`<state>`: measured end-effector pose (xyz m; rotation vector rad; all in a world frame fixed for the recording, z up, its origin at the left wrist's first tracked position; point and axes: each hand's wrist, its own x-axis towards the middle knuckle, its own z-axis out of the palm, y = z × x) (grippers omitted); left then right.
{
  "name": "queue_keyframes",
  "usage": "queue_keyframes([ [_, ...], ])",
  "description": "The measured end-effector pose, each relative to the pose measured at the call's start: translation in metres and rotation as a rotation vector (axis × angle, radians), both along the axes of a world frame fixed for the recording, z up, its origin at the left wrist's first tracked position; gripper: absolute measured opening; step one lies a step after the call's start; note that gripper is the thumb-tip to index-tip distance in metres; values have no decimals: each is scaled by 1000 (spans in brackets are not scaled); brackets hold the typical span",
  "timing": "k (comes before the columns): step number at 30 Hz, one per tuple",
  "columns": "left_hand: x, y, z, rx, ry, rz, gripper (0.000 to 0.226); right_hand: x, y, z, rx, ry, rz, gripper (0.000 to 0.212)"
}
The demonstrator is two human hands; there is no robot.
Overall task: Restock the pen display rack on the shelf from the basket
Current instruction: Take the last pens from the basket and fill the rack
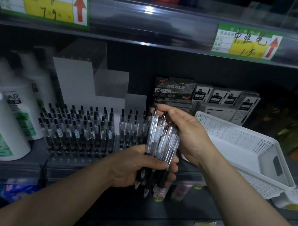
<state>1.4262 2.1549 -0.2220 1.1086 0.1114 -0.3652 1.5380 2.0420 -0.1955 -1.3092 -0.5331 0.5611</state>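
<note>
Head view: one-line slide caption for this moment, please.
Left hand grips a bundle of pens while right hand pinches their tops in front of the pen rack, white basket alongside.

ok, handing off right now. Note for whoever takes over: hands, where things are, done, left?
Left hand grips the pen bundle by its lower end, upright in front of the shelf.
Right hand pinches pen tops at the bundle's upper end.
Pen rack sits on the shelf left of the bundle and is mostly filled.
White basket is on the shelf to the right; no pens are visible in it.
Left: slot the held pens into the rack.
</note>
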Motion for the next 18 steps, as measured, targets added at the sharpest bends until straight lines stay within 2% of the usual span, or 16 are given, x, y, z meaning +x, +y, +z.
queue_keyframes([
  [6, 4, 3, 5, -13, -1, -10, 27, 3, -1, 2, -6, 81, 11, 35],
  [10, 5, 4, 7, -58, -11, -87, 23, 3, -2, 7, 61, -37, -117, 36],
  [14, 4, -2, 4, -27, -26, -214, 23, -1, -5, 10, -6, -116, 15, 38],
  [18, 6, -3, 2, -39, 4, -160, 20, 1, -5, 9, -121, -170, 8, 36],
])
